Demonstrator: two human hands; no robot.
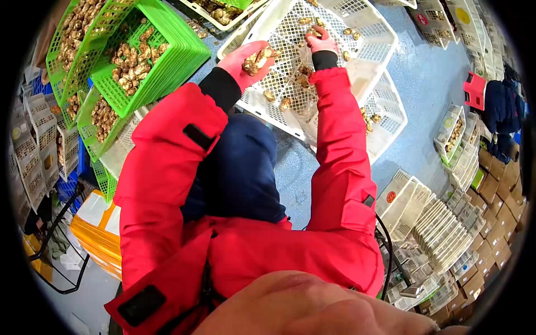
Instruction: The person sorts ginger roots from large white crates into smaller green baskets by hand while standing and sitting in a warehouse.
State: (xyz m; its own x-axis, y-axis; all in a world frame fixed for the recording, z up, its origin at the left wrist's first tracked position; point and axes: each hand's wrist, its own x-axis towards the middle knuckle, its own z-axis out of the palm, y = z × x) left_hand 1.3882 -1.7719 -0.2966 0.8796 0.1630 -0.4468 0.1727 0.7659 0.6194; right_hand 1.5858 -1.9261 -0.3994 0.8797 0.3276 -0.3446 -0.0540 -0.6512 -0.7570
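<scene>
My left hand [234, 65] is cupped around brown-and-cream lumpy pieces [255, 62], over the left side of a white perforated crate [365, 61]. The kind of these pieces is not clear; they look knobbly like shells or mushrooms. Deeper in the crate, my right hand [324, 44] has its fingers bent down around a similar lumpy piece [316, 32]. More loose pieces [303, 78] lie scattered on the crate's floor, between and below both hands. The fingertips of the right hand are partly hidden.
At the left, green perforated baskets [167, 70] are stacked and tilted, with many lumpy pieces [134, 61] inside. A second white crate [391, 111] sits under the first. Stacked white crates [441, 223], a red stool [474, 91] and cardboard boxes [497, 206] stand at the right.
</scene>
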